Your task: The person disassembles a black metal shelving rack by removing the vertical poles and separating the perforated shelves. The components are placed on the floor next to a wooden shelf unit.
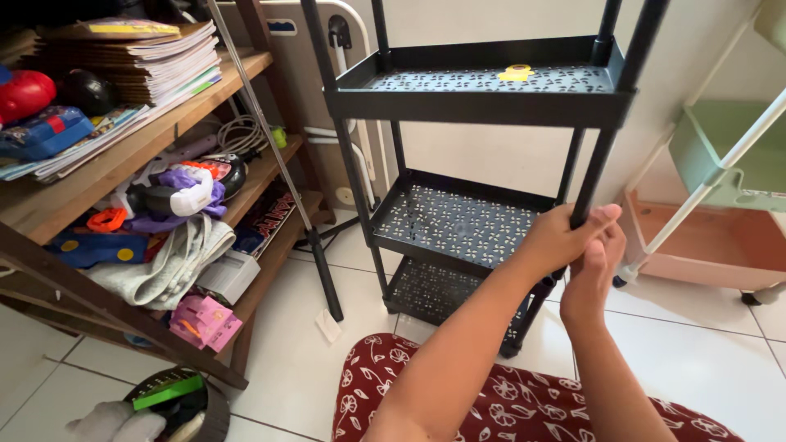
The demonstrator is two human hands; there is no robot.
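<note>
Nearest, a dark red cloth with white flower print (499, 401) lies across the lower edge of the view, over the white tiled floor (295, 360). Both forearms reach up from it. The left hand (559, 240) wraps its fingers closed around the front right post of a black metal three-tier trolley (483, 225), just above the lowest tier. The right hand (594, 274) sits just beside and below it on the same post; its fingers curl about the post too. The trolley stands on the floor by the white wall. A small yellow piece (516, 73) rests on its top tier. Left stands a cluttered wooden shelf (123, 160); right, a pastel green and pink trolley (720, 205).
</note>
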